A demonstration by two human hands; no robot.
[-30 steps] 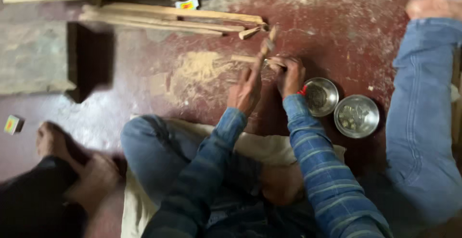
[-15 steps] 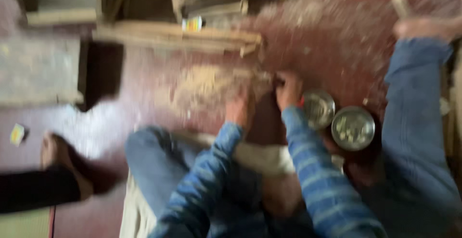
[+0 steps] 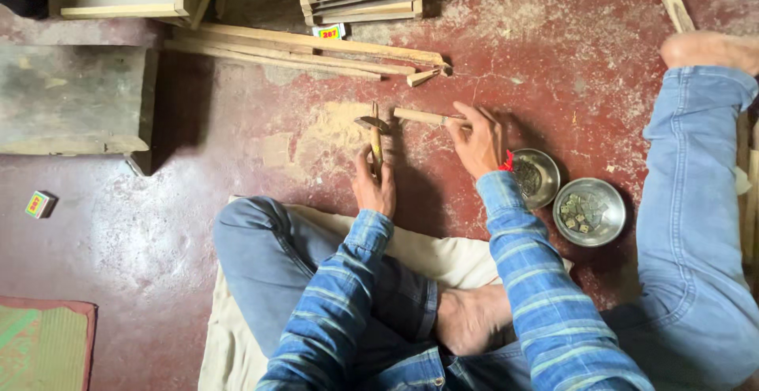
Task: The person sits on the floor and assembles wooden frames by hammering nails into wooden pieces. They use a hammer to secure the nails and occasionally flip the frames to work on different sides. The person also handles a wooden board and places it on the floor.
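Left hand (image 3: 374,188) clamped around the wooden handle of a small hammer (image 3: 375,139), metal head beyond the fingertips, over the pale sawdust patch (image 3: 336,126). Right hand (image 3: 480,139) pinching the near end of a short round pale wooden stick (image 3: 419,116), fingers closed on it, stick reaching leftward toward the hammer head. Just behind the right wrist, two round steel bowls (image 3: 589,211) holding small metal pieces, on the red floor (image 3: 553,35).
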